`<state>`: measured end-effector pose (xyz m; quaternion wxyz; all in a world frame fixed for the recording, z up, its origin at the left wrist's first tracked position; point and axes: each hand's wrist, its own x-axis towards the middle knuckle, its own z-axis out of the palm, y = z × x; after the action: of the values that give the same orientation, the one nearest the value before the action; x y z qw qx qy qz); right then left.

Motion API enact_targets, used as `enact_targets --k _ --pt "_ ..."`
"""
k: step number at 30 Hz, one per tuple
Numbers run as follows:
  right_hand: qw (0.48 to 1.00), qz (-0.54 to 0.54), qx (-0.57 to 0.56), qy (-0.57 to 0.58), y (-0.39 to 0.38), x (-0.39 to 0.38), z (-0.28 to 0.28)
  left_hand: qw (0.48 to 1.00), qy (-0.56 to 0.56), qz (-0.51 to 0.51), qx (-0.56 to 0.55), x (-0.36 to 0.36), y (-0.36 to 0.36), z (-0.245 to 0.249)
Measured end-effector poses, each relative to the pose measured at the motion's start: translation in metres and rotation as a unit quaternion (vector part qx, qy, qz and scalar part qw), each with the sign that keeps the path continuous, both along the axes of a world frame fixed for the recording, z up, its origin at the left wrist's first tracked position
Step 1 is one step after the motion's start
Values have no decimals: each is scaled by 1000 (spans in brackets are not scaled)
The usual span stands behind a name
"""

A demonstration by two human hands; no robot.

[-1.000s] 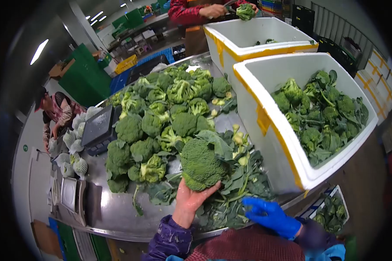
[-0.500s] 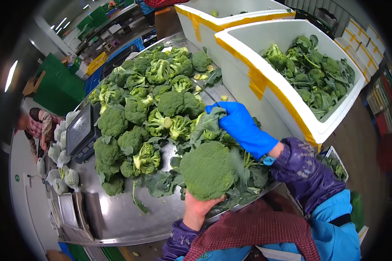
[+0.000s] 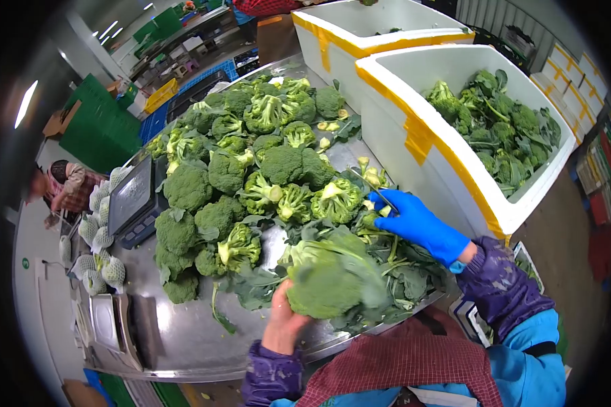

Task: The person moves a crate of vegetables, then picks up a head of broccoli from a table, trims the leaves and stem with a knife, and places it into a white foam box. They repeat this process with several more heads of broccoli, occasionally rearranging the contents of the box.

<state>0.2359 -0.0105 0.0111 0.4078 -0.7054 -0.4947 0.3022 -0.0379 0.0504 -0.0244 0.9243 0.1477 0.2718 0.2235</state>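
My bare left hand (image 3: pixel 285 319) is closed around a large broccoli head (image 3: pixel 329 288) near the front edge of the metal table. The head is tilted and smeared by motion, with pale stalk and leaf showing along its upper side. Up and to the right, my right hand (image 3: pixel 421 224), in a blue glove, grips a thin knife (image 3: pixel 377 190) whose blade points up and left. The glove hides the handle. Beneath the right hand lie loose broccoli leaves (image 3: pixel 414 278). A big pile of broccoli (image 3: pixel 265 166) covers the table beyond both hands.
White foam boxes with yellow tape stand to the right; the nearer box (image 3: pixel 428 146) holds broccoli trimmings (image 3: pixel 502 129). A digital scale (image 3: pixel 134 200) sits left of the pile, beside net-wrapped produce (image 3: pixel 102 271). Another person (image 3: pixel 68 186) is at far left.
My right hand has moved right and down, away from the leaf it was touching. The broccoli head in my left hand has turned, so its stalk side now shows. The view has shifted slightly.
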Motion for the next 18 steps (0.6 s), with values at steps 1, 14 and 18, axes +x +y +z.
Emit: enact_targets --k 1,14,18 --pt "998 39 22 -36 -7 1 -2 994 41 -31 101 1 5 10" --pt "881 174 29 -439 -57 -40 26 648 315 -205 663 40 -21 59" --pt "871 160 1 -465 -63 -41 29 646 306 -158 681 45 -32 59"
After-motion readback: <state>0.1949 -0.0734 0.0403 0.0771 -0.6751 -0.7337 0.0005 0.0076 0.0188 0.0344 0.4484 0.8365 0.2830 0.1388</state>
